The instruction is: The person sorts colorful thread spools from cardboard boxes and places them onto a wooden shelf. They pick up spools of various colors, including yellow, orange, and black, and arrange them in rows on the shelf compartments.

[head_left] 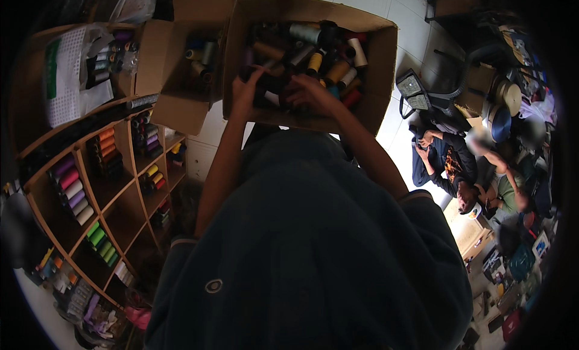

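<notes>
A large cardboard box [381,66] full of thread spools stands in front of me, and both hands reach into it. Inside its left part is my left hand [246,89], with fingers stretched apart over dark spools. My right hand [313,92] comes in from the right, fingers spread and pointing left. Between the hands it is too dim to make out single spools. Around them lie a yellow spool [315,63], a cream spool [357,52], a pale grey-green spool [304,33] and a red spool [351,98]. The fingertips are partly lost in shadow.
A smaller open carton [175,112] with several spools adjoins the box on the left. Wooden cubby shelves [123,190] hold spools sorted by colour. At the right, people sit near a black chair [443,91], among stacked round reels [506,100] and scattered goods.
</notes>
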A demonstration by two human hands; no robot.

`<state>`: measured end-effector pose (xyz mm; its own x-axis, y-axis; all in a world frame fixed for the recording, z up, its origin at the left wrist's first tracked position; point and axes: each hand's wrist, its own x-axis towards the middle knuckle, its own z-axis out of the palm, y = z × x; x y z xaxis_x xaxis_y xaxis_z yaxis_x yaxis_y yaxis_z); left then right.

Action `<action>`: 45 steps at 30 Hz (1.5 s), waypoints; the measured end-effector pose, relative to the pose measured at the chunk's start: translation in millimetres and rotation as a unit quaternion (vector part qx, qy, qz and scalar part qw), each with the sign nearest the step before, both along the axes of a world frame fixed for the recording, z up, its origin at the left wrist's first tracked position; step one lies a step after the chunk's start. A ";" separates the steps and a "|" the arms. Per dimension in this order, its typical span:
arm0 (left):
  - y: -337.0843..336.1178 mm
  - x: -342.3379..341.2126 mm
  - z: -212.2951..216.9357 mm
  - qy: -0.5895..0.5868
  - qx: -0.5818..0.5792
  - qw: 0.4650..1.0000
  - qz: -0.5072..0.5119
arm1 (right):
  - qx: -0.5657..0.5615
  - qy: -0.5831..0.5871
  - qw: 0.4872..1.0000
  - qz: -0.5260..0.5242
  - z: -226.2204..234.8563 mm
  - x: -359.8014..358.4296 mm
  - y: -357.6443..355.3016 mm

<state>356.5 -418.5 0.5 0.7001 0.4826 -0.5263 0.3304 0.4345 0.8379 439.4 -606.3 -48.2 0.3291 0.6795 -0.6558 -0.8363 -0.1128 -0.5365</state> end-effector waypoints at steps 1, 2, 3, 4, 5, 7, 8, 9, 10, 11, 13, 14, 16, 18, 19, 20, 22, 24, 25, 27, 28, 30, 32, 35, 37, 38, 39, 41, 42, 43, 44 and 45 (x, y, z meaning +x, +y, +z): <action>14.4 -9.4 1.8 0.011 0.024 1.000 0.005 | -0.035 -0.072 0.996 0.049 -11.5 -0.5 11.3; 27.9 -21.5 4.5 0.003 0.045 0.998 0.034 | -0.065 -0.144 0.983 0.098 -26.9 -1.9 25.9; 36.0 -31.1 8.1 -0.006 0.065 0.996 0.061 | -0.094 -0.215 0.961 0.144 -34.6 -2.3 40.8; 39.5 -40.2 10.7 0.001 0.048 0.994 0.098 | -0.123 -0.325 0.918 0.191 -41.6 -2.3 54.3; 41.6 -48.8 18.2 0.008 0.031 0.991 0.133 | -0.111 -0.422 0.876 0.204 -54.9 -4.3 65.7; 43.3 -65.4 27.0 0.008 0.014 0.987 0.160 | -0.089 -0.601 0.765 0.212 -85.4 -10.6 83.9; 41.8 -77.4 29.5 0.004 0.013 0.987 0.161 | -0.087 -0.608 0.741 0.271 -86.5 -11.8 92.7; 40.0 -88.3 31.8 -0.001 0.011 0.987 0.160 | -0.080 -0.641 0.679 0.349 -87.3 -15.1 99.5; 36.4 -97.0 33.1 0.003 0.007 0.984 0.178 | -0.073 -0.667 0.609 0.422 -88.0 -18.1 105.7; 32.0 -105.3 33.4 0.014 0.004 0.982 0.187 | -0.065 -0.689 0.530 0.491 -84.8 -19.4 110.1; 24.1 -121.6 31.1 0.036 -0.005 0.978 0.203 | -0.073 -0.673 0.501 0.540 -77.5 -31.8 114.9; 19.6 -126.6 32.0 0.038 -0.007 0.978 0.206 | -0.078 -0.665 0.485 0.563 -75.3 -37.0 116.3; 15.3 -131.9 32.1 0.048 -0.015 0.978 0.203 | -0.079 -0.672 0.445 0.586 -75.6 -40.5 118.9; 11.2 -135.2 30.1 0.051 -0.021 0.978 0.203 | -0.067 -0.687 0.424 0.586 -79.8 -43.4 118.7; 10.7 -135.7 28.9 0.047 -0.021 0.978 0.201 | -0.054 -0.698 0.424 0.575 -83.6 -45.8 116.6; 10.6 -134.3 29.5 0.043 -0.022 0.979 0.198 | -0.043 -0.708 0.425 0.562 -89.1 -47.7 114.2; 11.0 -128.8 30.2 0.035 -0.027 0.980 0.192 | -0.032 -0.729 0.427 0.535 -102.5 -51.0 108.8; 12.0 -124.8 33.8 -0.006 -0.073 0.977 0.200 | -0.023 -0.729 0.425 0.536 -100.3 -50.2 106.9; 12.2 -122.0 34.8 -0.026 -0.096 0.974 0.202 | -0.023 -0.720 0.422 0.551 -99.4 -46.3 104.9; 14.1 -116.9 33.4 -0.026 -0.125 0.970 0.207 | -0.023 -0.714 0.430 0.553 -89.7 -38.2 99.9; 15.7 -114.8 32.7 -0.020 -0.136 0.969 0.204 | -0.024 -0.717 0.441 0.539 -84.4 -35.4 95.4; 15.8 -110.4 29.1 -0.007 -0.147 0.969 0.200 | -0.041 -0.701 0.454 0.548 -64.1 -28.7 90.7; 17.2 -103.7 25.6 0.014 -0.134 0.976 0.170 | -0.075 -0.661 0.465 0.585 -42.3 -23.8 92.4; 18.7 -93.2 26.4 0.034 -0.121 0.982 0.141 | -0.119 -0.600 0.546 0.572 -56.5 -19.6 95.3; 17.6 -87.7 28.9 0.039 -0.117 0.983 0.133 | -0.150 -0.626 0.584 0.494 -76.6 -25.1 98.2; 17.0 -87.4 29.6 0.040 -0.115 0.984 0.133 | -0.164 -0.636 0.602 0.454 -81.6 -27.5 101.5; 16.7 -88.2 30.0 0.040 -0.114 0.984 0.132 | -0.158 -0.637 0.594 0.465 -86.9 -26.7 106.3; 16.8 -92.5 29.7 0.038 -0.105 0.985 0.133 | -0.145 -0.640 0.576 0.488 -87.7 -26.9 117.0; 17.0 -95.4 29.4 0.037 -0.101 0.985 0.134 | -0.147 -0.636 0.576 0.492 -82.9 -29.7 121.7; 17.7 -99.5 28.9 0.043 -0.098 0.985 0.137 | -0.149 -0.632 0.576 0.496 -78.1 -32.2 127.3; 17.9 -103.1 28.0 0.048 -0.097 0.984 0.140 | -0.152 -0.629 0.575 0.501 -71.1 -32.3 131.7; 18.0 -106.7 27.1 0.053 -0.095 0.984 0.143 | -0.179 -0.607 0.556 0.538 -68.9 -32.5 135.6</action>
